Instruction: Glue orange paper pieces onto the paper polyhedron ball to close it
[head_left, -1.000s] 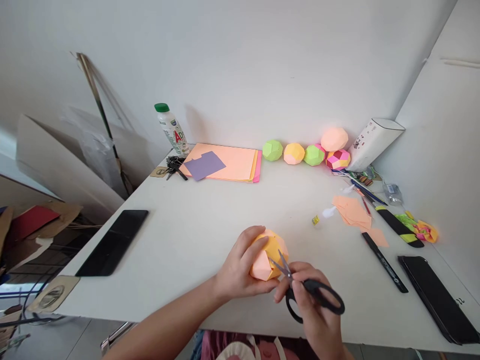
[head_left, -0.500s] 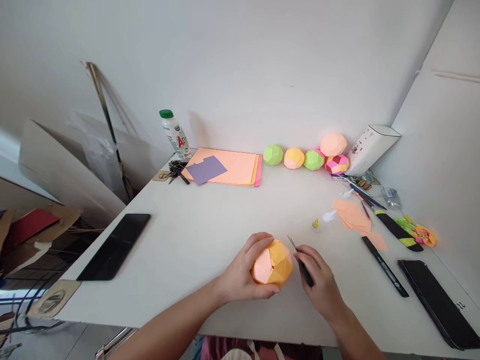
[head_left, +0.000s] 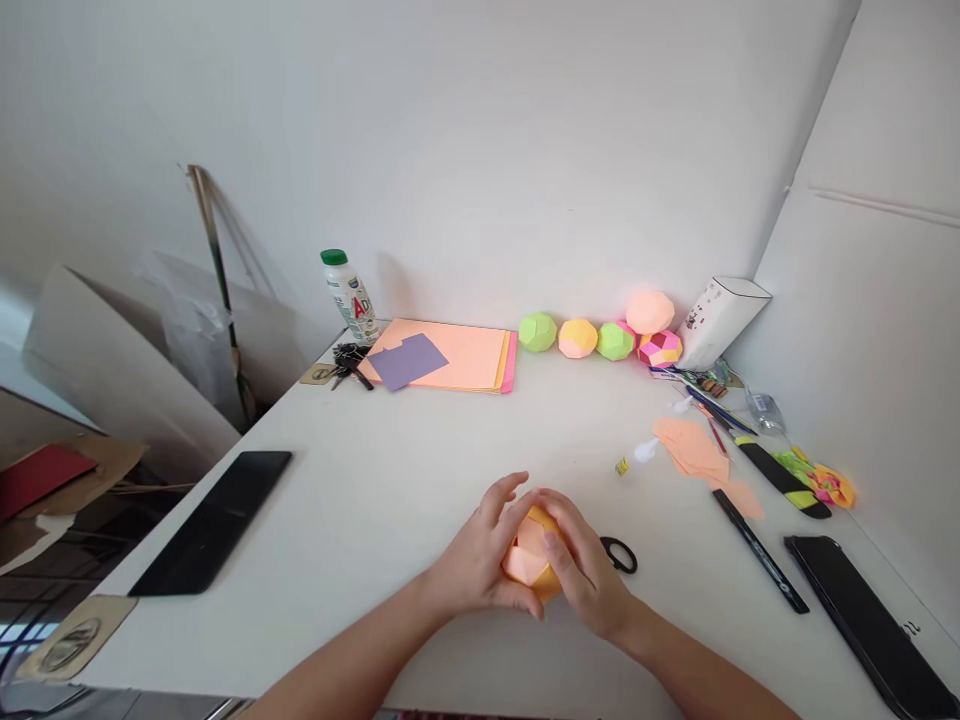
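Note:
A faceted paper ball (head_left: 529, 562) in peach and yellow-orange is held between both hands above the near part of the table. My left hand (head_left: 480, 560) curls around its left side, thumb low and forefinger raised off it. From the right, my right hand (head_left: 589, 570) wraps over the ball, with its thumb pressed on the front face. Just beyond the right hand, a black loop handle of scissors (head_left: 621, 555) lies on the table; the remainder of the scissors is hidden by the hand.
Several paper balls (head_left: 577, 338) line the wall beside peach paper sheets (head_left: 457, 355). A white bottle (head_left: 350, 297) stands at the back left, near a black tablet (head_left: 214, 522). At right lie peach paper pieces (head_left: 691, 447), a marker (head_left: 760, 550), a cutter (head_left: 784, 477) and a black phone-like case (head_left: 870, 620).
The scissors have left my right hand and lie on the table. That hand has moved left onto the ball, which is turned to another side. The camera view has tilted slightly up.

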